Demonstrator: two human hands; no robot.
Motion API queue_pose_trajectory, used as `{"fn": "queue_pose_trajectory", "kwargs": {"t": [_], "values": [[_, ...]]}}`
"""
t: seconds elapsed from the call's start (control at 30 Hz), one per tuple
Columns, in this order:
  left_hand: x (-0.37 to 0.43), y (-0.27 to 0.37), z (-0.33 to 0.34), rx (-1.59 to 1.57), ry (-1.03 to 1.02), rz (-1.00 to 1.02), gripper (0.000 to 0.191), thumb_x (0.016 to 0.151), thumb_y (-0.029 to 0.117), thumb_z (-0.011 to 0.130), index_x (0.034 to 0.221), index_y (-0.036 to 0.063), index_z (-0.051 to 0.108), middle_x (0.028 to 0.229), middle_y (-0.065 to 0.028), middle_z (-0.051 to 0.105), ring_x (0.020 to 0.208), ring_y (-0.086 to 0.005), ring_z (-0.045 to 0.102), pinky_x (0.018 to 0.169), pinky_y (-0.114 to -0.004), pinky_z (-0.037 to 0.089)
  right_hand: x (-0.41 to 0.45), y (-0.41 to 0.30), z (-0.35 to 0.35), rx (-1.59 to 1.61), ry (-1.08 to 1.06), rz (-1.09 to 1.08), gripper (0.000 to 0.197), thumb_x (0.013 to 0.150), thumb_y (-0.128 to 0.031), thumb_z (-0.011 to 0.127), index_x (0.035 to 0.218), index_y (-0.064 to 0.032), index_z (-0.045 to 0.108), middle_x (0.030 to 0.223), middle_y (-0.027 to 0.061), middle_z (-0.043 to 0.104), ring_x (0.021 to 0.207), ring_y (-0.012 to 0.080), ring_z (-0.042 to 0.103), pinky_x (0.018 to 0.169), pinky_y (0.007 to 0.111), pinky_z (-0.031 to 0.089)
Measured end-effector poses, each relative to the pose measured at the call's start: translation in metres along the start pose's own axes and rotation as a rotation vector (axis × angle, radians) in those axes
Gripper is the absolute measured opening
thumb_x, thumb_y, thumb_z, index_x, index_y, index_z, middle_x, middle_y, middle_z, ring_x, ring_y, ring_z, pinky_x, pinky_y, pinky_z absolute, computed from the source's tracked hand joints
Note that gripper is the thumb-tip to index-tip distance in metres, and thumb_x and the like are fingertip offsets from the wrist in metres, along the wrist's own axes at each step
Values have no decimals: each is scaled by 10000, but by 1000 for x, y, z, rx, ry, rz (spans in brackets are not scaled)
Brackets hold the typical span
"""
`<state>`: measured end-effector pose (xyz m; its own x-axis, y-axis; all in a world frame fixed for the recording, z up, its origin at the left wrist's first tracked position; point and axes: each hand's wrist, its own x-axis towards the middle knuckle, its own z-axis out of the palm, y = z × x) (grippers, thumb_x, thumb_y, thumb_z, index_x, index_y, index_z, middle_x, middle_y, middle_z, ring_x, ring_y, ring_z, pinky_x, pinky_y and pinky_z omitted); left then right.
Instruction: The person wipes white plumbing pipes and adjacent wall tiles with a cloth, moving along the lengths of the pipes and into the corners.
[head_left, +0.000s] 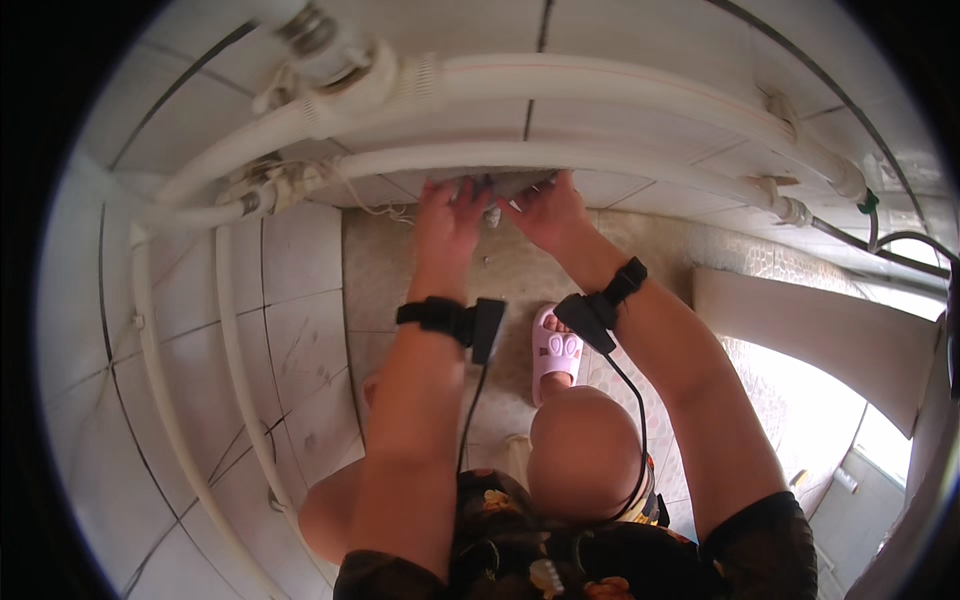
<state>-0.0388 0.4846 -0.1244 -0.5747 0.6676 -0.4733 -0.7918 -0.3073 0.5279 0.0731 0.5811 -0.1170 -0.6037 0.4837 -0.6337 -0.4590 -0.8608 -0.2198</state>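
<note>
Both my hands reach forward, low by the tiled wall, just under the lower white pipe (525, 156). My left hand (448, 214) has its fingertips at a grey object (517, 182), perhaps a cloth, partly hidden by the pipe. Against the right end of that grey object is my right hand (551, 214), its thumb pointing towards the left hand. Whether the fingers close on it cannot be told. A small whitish lump (493, 217) shows between the hands. Each wrist wears a black strap with a cabled device.
A thicker white pipe (585, 79) with a valve fitting (330, 56) runs above. Vertical pipes (244, 330) line the left wall. Thin string (367, 206) hangs at the left corner. A pale curved panel (817, 330) stands at right. My foot wears a pink slipper (556, 356).
</note>
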Motion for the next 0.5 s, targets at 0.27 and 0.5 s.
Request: {"fn": "queue_pose_trajectory", "kwargs": {"t": [0.27,0.5], "values": [[12,-55,35,124,365,-343,460,925,489,488,1162,98,539,1141,-77,552,978,-232,535,794,-431,457,-1,-35,-42,-82,208,-161,515,917,-512,485,1155,-56,477,1050,97,540,1022,239,500,1021,501,325],[19,-31,48,-123,39,-187,593,920,594,404,1183,67,473,1040,-79,528,855,-242,500,796,-401,429,16,-2,-16,-233,-134,33,804,873,-607,458,1399,-25,281,1318,146,458,1216,279,431,1085,426,274]]}}
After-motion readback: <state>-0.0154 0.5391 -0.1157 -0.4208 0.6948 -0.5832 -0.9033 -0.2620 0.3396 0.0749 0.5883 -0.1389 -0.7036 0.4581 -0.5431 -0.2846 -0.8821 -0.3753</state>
